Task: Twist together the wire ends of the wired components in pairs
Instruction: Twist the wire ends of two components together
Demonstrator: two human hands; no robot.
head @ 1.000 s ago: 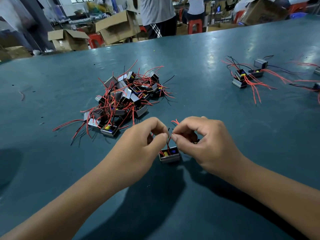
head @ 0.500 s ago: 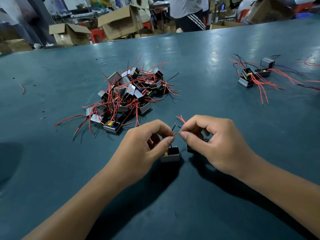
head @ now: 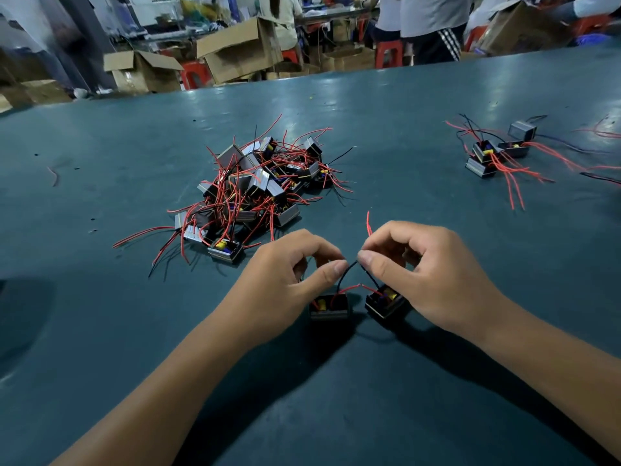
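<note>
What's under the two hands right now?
Two components, one below the left hand, another below the right hand, joined by red wire. Their far sides are hidden.

table: smooth, slightly glossy | wires: plastic-coated | boxes: matt cardboard

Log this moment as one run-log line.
left hand: pinches black wire | right hand: pinches black wire | two components on table | red wires joined | pile behind
</note>
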